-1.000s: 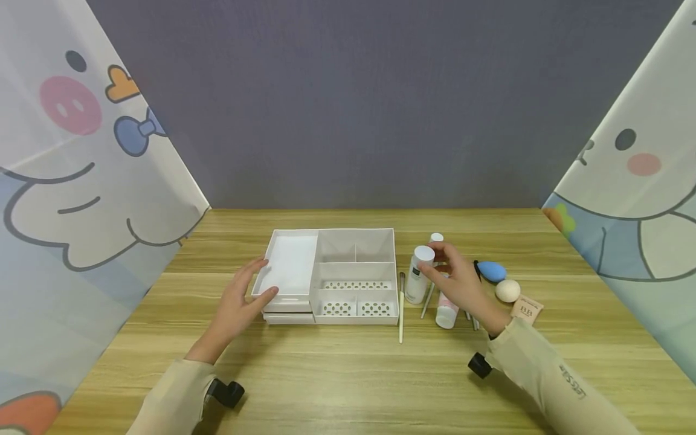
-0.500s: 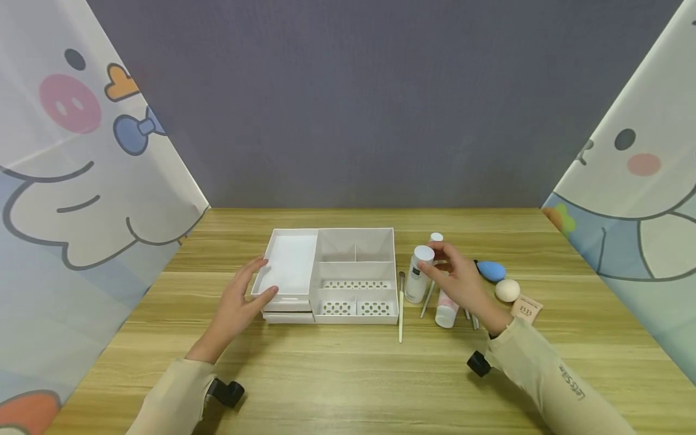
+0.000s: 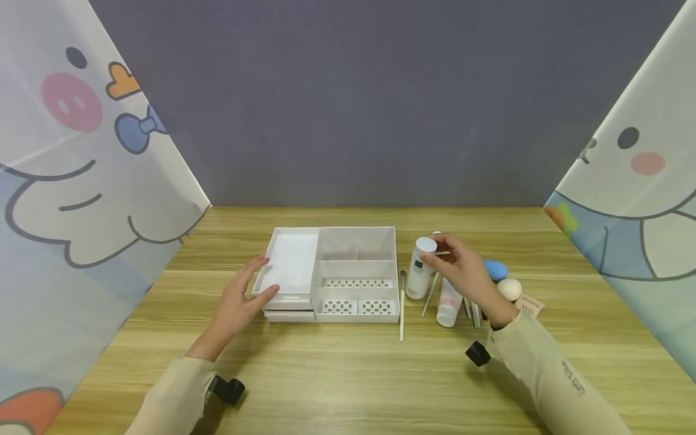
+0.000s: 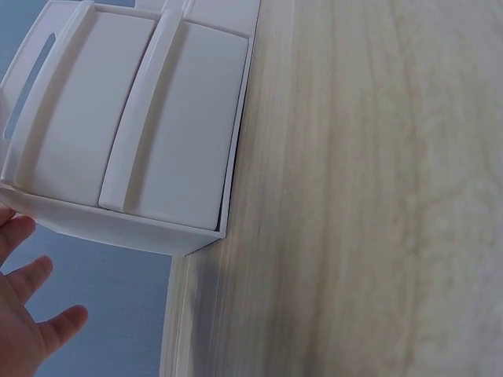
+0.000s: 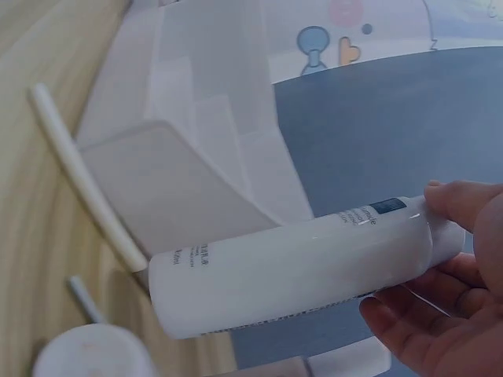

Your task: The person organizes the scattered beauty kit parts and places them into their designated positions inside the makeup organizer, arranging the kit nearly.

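My right hand pinches a white bottle with a dark label near its white cap, thumb on one side and fingers on the other. In the right wrist view the bottle fills the middle, held near its cap end. My left hand touches the left side of a white desktop organizer, fingers spread. Drawer fronts of that organizer show in the left wrist view, a fingertip at its edge. A pink-and-white tube lies just below my right hand.
A makeup brush lies between organizer and bottle. More thin sticks, partly hidden, lie around the tube. A blue teardrop-shaped item, a cream egg-shaped item and a beige packet sit right of my right hand. Another white cap shows behind the bottle.
The bottle and my right hand have risen slightly. My left hand stays at the organizer's side.
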A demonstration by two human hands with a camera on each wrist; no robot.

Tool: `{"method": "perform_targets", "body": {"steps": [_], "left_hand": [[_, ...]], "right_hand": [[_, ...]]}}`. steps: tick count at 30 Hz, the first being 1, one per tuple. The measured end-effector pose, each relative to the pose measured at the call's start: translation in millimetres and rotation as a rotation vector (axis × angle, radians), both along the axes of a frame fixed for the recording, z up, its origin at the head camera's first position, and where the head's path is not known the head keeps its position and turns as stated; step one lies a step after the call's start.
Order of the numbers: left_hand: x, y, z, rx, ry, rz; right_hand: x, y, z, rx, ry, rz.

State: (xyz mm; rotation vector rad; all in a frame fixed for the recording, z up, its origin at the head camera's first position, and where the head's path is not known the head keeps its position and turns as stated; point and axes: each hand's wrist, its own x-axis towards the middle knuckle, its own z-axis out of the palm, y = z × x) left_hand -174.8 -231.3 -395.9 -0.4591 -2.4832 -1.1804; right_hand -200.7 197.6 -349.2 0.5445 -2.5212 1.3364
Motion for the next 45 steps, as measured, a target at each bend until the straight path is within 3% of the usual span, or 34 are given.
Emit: {"method": "perform_targets", "body": {"steps": [24, 45], "left_hand": [[2.0, -0.7, -0.6, 0.009, -0.029, 0.018], [2.0, -0.7, 1.9, 0.003, -0.036, 0.014]], "right_hand": [[-10.9, -15, 47.9, -0.054, 0.148, 0.036], [-27.2, -36, 64.0, -0.129, 0.093, 0.098]]}}
